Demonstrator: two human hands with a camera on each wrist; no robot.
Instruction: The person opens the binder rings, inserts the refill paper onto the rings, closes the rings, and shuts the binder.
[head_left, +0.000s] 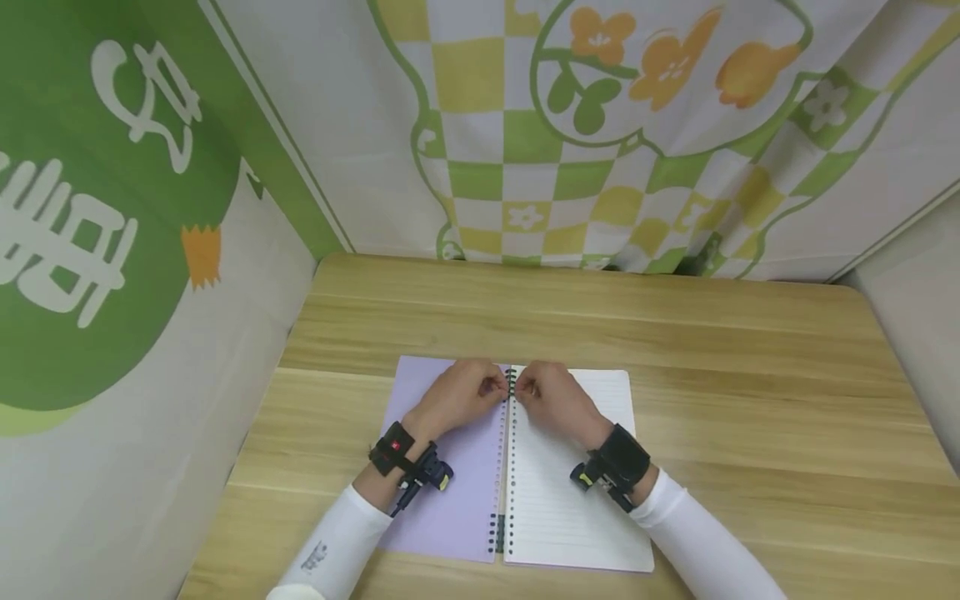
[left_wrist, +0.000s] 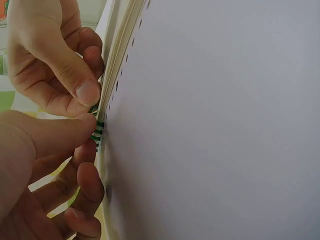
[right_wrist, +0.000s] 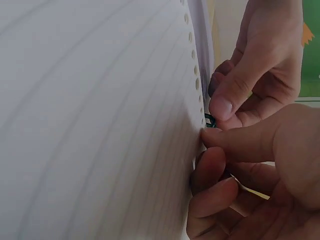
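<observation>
A loose-leaf notebook lies spread open, its purple cover (head_left: pixel 442 508) at the left and white lined pages (head_left: pixel 577 508) at the right. Punched holes run along both inner edges. At the top of the spine sits a short dark green ring binder strip (head_left: pixel 512 377), largely covered by fingertips in the wrist views. My left hand (head_left: pixel 461 396) pinches this strip from the purple side with thumb and forefinger. From the page side my right hand (head_left: pixel 558 404) pinches it too, the two sets of fingertips nearly meeting. A second green ring strip (head_left: pixel 500 535) joins the spine's lower end.
The wooden table (head_left: pixel 750 400) extends around the notebook, mostly to the right. A patterned curtain (head_left: pixel 540 183) hangs behind its far edge, and a green and white curtain (head_left: pixel 112 275) stands at the left. Each wrist carries a strapped camera.
</observation>
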